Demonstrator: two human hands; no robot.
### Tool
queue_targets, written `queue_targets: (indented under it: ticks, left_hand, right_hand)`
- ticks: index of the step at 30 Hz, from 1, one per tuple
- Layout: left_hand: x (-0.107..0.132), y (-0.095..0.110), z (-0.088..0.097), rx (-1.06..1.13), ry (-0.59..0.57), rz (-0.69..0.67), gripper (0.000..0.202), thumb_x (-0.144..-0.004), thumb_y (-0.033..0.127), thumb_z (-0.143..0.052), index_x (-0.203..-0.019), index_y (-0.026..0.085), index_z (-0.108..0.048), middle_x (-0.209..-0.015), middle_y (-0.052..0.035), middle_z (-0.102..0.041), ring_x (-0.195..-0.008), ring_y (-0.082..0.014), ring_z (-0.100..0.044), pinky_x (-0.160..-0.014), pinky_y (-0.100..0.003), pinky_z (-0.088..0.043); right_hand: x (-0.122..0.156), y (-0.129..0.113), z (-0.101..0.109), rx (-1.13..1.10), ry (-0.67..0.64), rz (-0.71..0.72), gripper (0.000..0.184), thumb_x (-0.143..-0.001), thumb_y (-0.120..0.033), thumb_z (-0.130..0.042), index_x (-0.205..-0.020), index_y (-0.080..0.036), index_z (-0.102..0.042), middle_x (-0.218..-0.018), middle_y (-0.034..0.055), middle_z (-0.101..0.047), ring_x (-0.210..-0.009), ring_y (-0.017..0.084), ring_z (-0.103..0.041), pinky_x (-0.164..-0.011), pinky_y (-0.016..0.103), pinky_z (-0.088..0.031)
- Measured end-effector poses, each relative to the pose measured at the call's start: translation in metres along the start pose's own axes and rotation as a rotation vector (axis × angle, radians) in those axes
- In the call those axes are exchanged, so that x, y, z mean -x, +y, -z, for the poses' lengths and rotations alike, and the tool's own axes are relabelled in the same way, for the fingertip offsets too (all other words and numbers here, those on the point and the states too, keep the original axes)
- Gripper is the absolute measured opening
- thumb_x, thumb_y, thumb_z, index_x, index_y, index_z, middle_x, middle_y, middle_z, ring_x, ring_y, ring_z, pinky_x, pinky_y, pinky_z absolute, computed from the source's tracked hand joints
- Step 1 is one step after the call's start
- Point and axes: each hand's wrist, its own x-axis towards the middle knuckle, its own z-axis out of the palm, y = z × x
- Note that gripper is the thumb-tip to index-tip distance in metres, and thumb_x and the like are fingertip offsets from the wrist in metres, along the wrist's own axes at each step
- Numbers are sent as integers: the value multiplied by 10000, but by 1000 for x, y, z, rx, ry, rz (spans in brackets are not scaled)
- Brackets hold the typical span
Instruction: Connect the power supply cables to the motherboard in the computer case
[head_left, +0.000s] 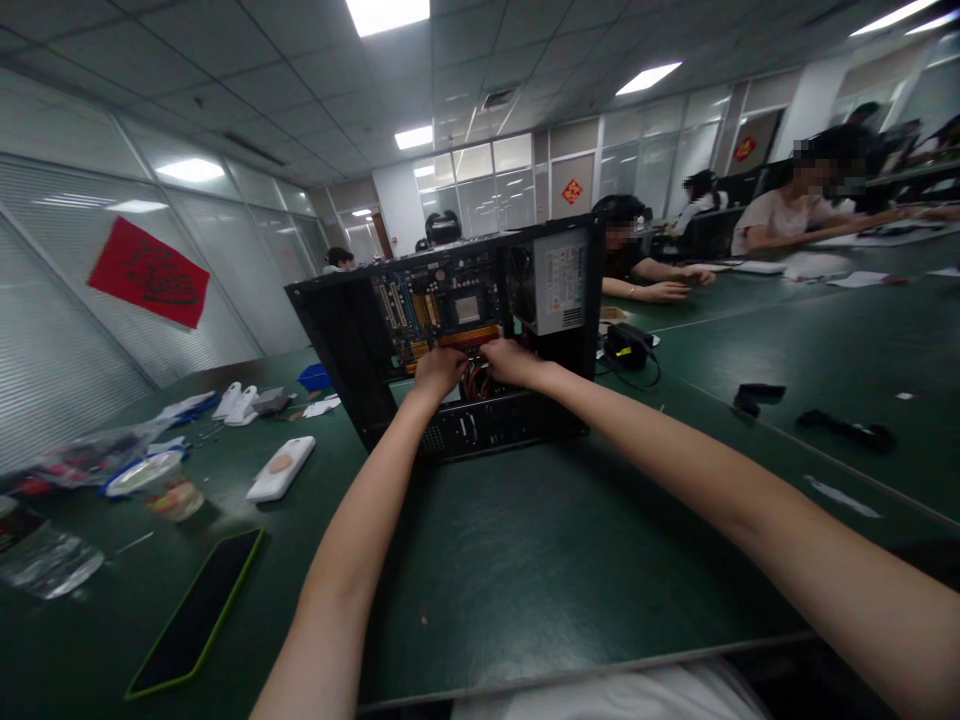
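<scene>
A black open computer case lies on its side edge on the green table, its inside facing me. Mounted in it are a motherboard with a pale square processor area, and a silver power supply at the upper right. My left hand and my right hand are both at the orange and red memory slots along the board's lower part. Fingers of both hands are curled and pinched there; whatever lies between them is hidden. Red and dark cables hang just below, between the hands.
A green-edged phone, white power bank, plastic cup and water bottle stand or lie at left. Black adapter and black parts are at right. A person's hands rest across the table.
</scene>
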Motion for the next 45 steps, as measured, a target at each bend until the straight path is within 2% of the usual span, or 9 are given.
queue_targets:
  ticks: [5, 9, 13, 17, 32, 37, 40, 43, 45]
  left_hand:
    - [1, 2, 2, -7, 4, -20, 332, -964, 358, -493, -1135, 275, -764, -1102, -92, -756, -1009, -275, -697, -851, -346, -525]
    - [0, 2, 1, -3, 2, -11, 339, -953, 336, -476, -1100, 273, -775, -1061, -98, -761, -984, -282, -702, -840, -356, -527]
    - [-1, 1, -1, 11, -10, -11, 335, -940, 335, -482, -1069, 270, -784, -1044, -102, -762, -975, -284, -703, -834, -360, -526]
    - [-2, -2, -3, 49, -9, 32, 332, -929, 363, -511, -1129, 308, -771, -1103, -81, -757, -1005, -277, -696, -855, -355, -523]
    - [-4, -3, -4, 44, -17, 125, 331, -910, 454, -557, -1144, 356, -770, -1098, -60, -764, -1018, -277, -698, -845, -342, -525]
    - [0, -6, 1, 56, 19, 95, 316, -932, 429, -535, -1121, 346, -774, -1075, -56, -767, -1002, -255, -697, -836, -314, -506]
    - [5, -11, 7, 133, 126, 150, 333, -962, 383, -492, -1116, 286, -771, -1031, -76, -771, -984, -246, -698, -816, -302, -496]
    - [19, -12, 14, 234, 201, 146, 356, -991, 366, -455, -1137, 241, -754, -1063, -84, -768, -1004, -224, -694, -828, -286, -483]
    - [35, -8, 15, 237, 173, 81, 394, -1008, 413, -419, -1094, 240, -763, -1040, -87, -772, -965, -229, -702, -799, -293, -481]
  right_hand:
    - [2, 4, 0, -3, -7, -47, 299, -941, -129, -453, -1044, -96, -732, -1050, 195, -730, -996, 278, -690, -836, 324, -500]
    - [2, 2, 4, -7, -8, -65, 335, -933, -111, -440, -1056, -104, -751, -1067, 203, -731, -1012, 283, -688, -850, 329, -500]
    - [3, -1, 8, 2, -17, -79, 330, -901, -91, -469, -1048, -95, -765, -1049, 219, -734, -1004, 288, -692, -860, 333, -501]
    - [1, -1, 7, 12, -22, -84, 313, -874, -75, -506, -1047, -88, -766, -1046, 228, -734, -992, 288, -699, -842, 319, -502]
    - [0, 0, 4, -9, 3, -95, 287, -886, -89, -509, -1012, -107, -766, -1033, 207, -738, -988, 280, -696, -788, 300, -489]
    - [5, 1, 10, -26, 18, -64, 296, -939, -143, -467, -1024, -128, -750, -1038, 171, -741, -980, 258, -684, -811, 300, -472]
    - [12, -3, 19, -29, 51, -34, 288, -968, -171, -445, -1045, -147, -721, -1057, 127, -742, -992, 224, -676, -815, 277, -454]
    - [26, -6, 28, -25, 89, -12, 301, -1011, -249, -416, -1053, -157, -700, -1081, 111, -736, -987, 205, -673, -788, 263, -439]
    - [43, -4, 31, 23, 111, 15, 374, -1040, -345, -370, -1049, -160, -696, -1063, 125, -733, -944, 215, -676, -739, 278, -430]
